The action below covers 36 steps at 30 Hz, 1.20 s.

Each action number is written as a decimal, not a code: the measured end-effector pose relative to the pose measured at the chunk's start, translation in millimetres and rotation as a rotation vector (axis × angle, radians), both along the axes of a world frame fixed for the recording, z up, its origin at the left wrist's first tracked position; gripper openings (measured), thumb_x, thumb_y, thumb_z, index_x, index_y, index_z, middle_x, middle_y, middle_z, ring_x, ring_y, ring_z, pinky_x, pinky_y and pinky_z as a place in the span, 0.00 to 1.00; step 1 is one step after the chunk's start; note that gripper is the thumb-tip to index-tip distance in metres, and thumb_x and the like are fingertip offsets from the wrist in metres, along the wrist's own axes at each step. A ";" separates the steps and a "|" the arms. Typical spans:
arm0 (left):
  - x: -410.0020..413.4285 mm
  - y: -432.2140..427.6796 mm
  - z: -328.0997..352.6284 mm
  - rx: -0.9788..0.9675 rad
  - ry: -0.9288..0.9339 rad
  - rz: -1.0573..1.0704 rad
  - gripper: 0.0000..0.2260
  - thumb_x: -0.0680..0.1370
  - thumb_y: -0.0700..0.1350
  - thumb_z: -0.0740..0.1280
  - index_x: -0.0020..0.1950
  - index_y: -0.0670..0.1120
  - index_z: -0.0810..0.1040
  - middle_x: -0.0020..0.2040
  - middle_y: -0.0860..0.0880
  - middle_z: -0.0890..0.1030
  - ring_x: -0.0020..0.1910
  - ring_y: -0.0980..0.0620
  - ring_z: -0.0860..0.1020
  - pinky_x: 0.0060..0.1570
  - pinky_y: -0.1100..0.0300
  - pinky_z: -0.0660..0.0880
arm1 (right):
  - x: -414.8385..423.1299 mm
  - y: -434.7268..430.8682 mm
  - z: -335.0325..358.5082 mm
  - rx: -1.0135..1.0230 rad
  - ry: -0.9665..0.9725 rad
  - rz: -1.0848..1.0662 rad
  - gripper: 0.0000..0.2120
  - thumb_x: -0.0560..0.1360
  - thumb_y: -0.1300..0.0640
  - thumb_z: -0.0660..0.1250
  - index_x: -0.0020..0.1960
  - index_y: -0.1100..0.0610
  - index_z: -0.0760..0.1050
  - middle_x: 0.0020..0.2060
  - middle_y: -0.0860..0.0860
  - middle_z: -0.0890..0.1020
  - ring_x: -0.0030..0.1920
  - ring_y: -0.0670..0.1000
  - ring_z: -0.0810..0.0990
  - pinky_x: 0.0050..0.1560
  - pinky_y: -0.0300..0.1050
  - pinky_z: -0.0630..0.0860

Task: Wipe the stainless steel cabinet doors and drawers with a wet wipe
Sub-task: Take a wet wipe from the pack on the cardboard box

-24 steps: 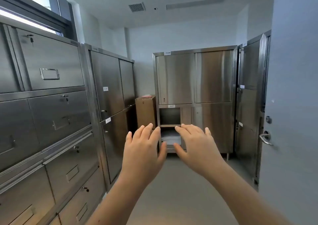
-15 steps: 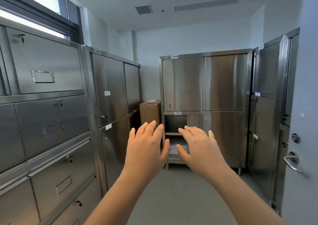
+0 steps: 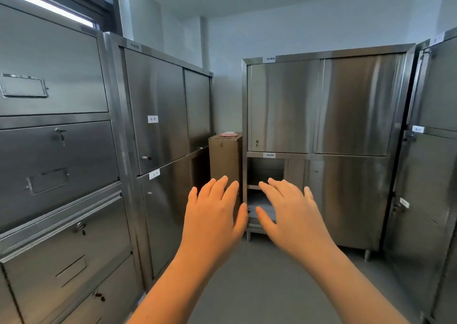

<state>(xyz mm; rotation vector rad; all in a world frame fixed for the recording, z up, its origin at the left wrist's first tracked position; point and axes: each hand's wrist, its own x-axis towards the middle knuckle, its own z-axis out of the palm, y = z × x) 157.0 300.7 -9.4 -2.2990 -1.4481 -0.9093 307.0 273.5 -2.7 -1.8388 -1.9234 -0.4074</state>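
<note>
Drawers (image 3: 57,150) left — cardboard box (image 3: 225,159) between side cabinet (image 3: 168,130) and back cabinet (image 3: 326,135).

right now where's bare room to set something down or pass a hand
Free: the grey floor between the left cabinets and the back cabinet, and the upper shelf of its open compartment, which looks bare. Crowded: the cardboard box top carries a pink item.

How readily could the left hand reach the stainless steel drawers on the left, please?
Probably yes: the left hand is open and empty, with nothing between it and the stainless steel drawers.
</note>
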 end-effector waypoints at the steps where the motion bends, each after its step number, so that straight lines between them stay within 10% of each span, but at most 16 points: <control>1: 1.1 17.4 -4.8 -0.009 0.001 -0.003 0.23 0.80 0.57 0.51 0.75 0.54 0.58 0.75 0.55 0.59 0.74 0.55 0.55 0.71 0.54 0.48 | 0.2 16.4 -3.7 -0.005 0.001 0.000 0.26 0.79 0.44 0.52 0.75 0.46 0.52 0.74 0.44 0.57 0.74 0.45 0.52 0.73 0.53 0.47; 27: -24.7 488.8 -44.1 0.018 -0.063 -0.006 0.17 0.72 0.44 0.72 0.59 0.41 0.79 0.59 0.41 0.79 0.59 0.40 0.76 0.58 0.39 0.69 | -33.4 500.5 -42.7 -0.045 0.000 0.063 0.25 0.79 0.45 0.54 0.74 0.47 0.55 0.73 0.44 0.59 0.73 0.46 0.54 0.72 0.52 0.48; 36: 59.4 649.7 -37.8 -0.045 -0.027 -0.023 0.21 0.79 0.52 0.57 0.72 0.49 0.66 0.72 0.49 0.66 0.72 0.50 0.61 0.71 0.49 0.53 | 52.3 665.0 -42.4 -0.026 0.018 0.068 0.25 0.79 0.45 0.54 0.74 0.46 0.56 0.73 0.45 0.60 0.73 0.47 0.55 0.72 0.53 0.49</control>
